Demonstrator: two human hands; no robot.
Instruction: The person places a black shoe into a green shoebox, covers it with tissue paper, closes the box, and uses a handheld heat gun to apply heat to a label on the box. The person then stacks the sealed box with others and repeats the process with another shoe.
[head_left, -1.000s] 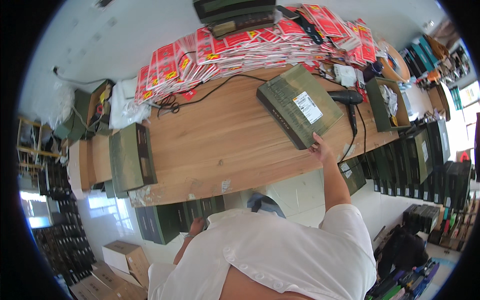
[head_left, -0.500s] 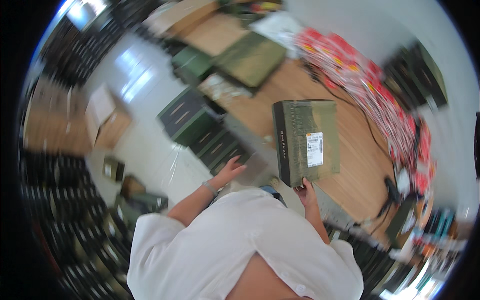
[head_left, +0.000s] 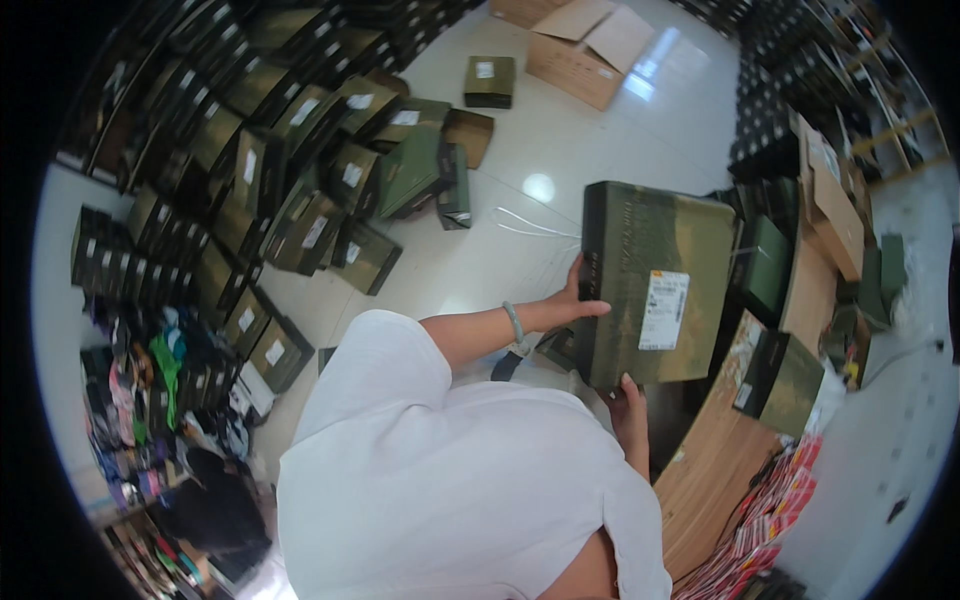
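Here, a closed green box [head_left: 655, 235] in both hands [head_left: 577, 300] [head_left: 628, 408].

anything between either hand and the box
Nothing visible: the left hand is directly on the dark side of the box, and the right hand is directly on its lower edge in the picture.

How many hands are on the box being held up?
2: the left hand at the dark side of the box, and the right hand along its lower edge. Some fingers are hidden behind it.
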